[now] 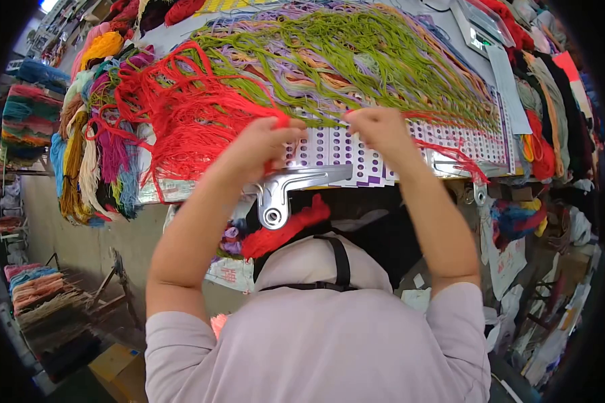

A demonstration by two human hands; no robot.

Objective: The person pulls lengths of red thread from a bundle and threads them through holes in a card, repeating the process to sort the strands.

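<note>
While red yarn (188,117) is pinched in the closed fingers of the left hand (265,142) and spread leftward across the bench (175,32), the right hand's (383,134) fingers are curled shut, any thread there blurred. Between the hands, a narrow gap is left above punched cards (323,144); past the near edge, a metal bracket (273,201) is jutted.

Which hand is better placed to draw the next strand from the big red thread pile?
Left, I'd judge. The left hand is at the edge of the red thread pile; the right hand is farther away, over the dotted cards. Blur hides how firmly either grips.
</note>
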